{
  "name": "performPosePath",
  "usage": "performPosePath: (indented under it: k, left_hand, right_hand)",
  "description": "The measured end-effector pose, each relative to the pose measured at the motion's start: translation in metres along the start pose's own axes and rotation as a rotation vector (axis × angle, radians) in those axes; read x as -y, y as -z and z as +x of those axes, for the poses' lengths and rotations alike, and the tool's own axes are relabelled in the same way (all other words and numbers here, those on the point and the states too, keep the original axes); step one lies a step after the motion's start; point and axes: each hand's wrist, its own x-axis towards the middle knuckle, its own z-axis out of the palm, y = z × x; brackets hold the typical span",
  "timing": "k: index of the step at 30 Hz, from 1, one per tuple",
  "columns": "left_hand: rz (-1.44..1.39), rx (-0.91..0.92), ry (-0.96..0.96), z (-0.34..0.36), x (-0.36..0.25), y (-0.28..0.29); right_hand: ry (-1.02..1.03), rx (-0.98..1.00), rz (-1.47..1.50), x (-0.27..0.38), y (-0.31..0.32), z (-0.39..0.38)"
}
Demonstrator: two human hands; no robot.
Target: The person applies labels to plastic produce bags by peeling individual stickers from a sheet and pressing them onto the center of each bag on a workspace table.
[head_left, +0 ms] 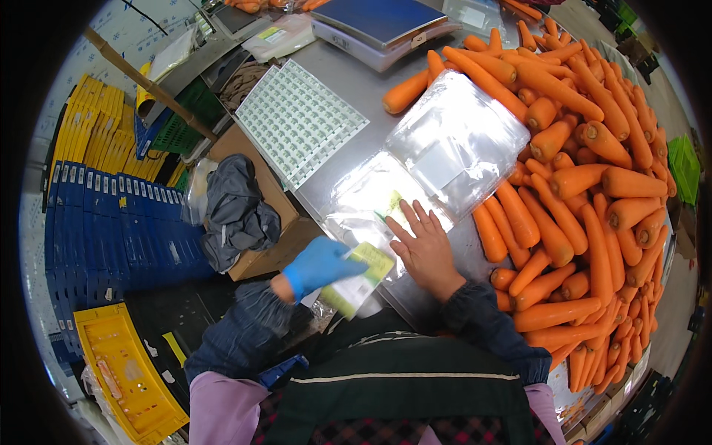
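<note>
My left hand, in a blue glove, grips a green and white printed label; its fingers are closed over it. My bare right hand lies with fingers spread on a clear plastic bag at the front of the steel table. Something pale green shows under its fingertips. Just beyond, a stack of clear bags lies beside a large heap of carrots that fills the table's right side. A sheet of small green stickers lies to the upper left of the bags.
A scale stands at the back. At left are a cardboard box with grey cloth, stacked blue crates and yellow crates, a bamboo pole and a yellow crate near my left side. A green crate is at far right.
</note>
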Motion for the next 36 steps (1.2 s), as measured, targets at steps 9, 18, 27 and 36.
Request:
performPosePath:
  k: [9, 18, 27, 36]
  left_hand:
    - [-0.710, -0.174, -0.060, -0.024, 0.041, -0.015]
    - [-0.626, -0.074, -0.210, -0.002, 0.027, -0.024]
    - [-0.059, -0.597, -0.120, 0.090, -0.016, -0.038]
    - [0.138, -0.240, -0.091, 0.067, 0.007, -0.017]
  right_hand:
    - [-0.102, -0.173, 0.230, -0.015, -0.001, -0.008]
    - [-0.671, -0.381, 0.827, -0.022, 0.025, -0.001]
    - [-0.317, -0.359, 0.420, -0.006, 0.032, -0.007]
    - [-0.021, -0.031, 0.032, 0.003, -0.003, -0.002]
